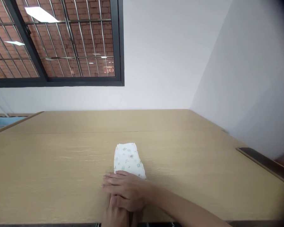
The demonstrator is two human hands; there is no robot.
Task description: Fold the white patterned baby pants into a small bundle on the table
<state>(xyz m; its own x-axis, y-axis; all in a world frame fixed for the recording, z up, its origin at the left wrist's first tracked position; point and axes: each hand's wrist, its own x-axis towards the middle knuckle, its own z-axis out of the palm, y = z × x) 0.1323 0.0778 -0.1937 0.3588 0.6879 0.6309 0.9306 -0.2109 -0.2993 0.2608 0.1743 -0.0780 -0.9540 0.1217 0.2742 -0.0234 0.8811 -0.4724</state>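
A small folded white diaper (128,159) with a pale green print lies on the light wooden table (61,164), just past my hands. My right hand (126,189) lies flat, fingers stretched out to the left, over the near end of the diaper. My left hand (115,212) sits beneath it at the table's near edge, mostly covered by the right hand, so its fingers are hidden.
A white wall stands behind the table, with a dark-framed barred window (56,44) showing brick at the upper left. A second white wall runs along the right side. A dark strip (265,164) lies by the table's right edge.
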